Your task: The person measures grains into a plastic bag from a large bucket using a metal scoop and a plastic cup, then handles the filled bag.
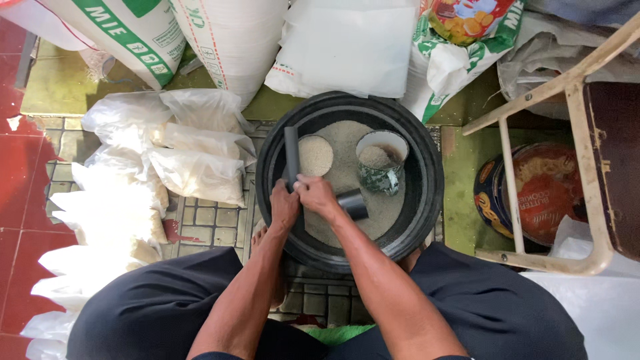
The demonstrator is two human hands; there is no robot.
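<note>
Head view looks straight down on our two hands over a round black plastic basin [427,200] of pale grain, set on the tiled floor between our knees.

Our left hand [284,208] and right hand [317,196] meet at about 7 o'clock in the basin, both closed around a dark grey plastic tube [292,157]. Its long axis runs nearly up and down in the picture: the free end points to 12 o'clock and the near end disappears under our fingers. We judge that both hands take it so the tube stays steady across the grain. The left grip is a narrow wrap on the tube; the right grip folds over the same spot from the other side, and we cannot tell exactly how much of the tube it covers.

Just beside the right wrist, at about 4 o'clock, a short dark cylinder [353,203] lies on the grain, its open end facing 3 o'clock. A round measure heaped with grain [315,155] sits touching the tube's right side. At 1 o'clock a patterned tin can [381,170] stands upright, partly filled, probably kept within reach for scooping.

Outside the basin, clear plastic bags of grain [193,160] are heaped at 9 o'clock, large white woven sacks [233,40] lean at 12 o'clock, and a round biscuit tin [540,193] rests under a wooden stool frame [567,87] at 3 o'clock.
</note>
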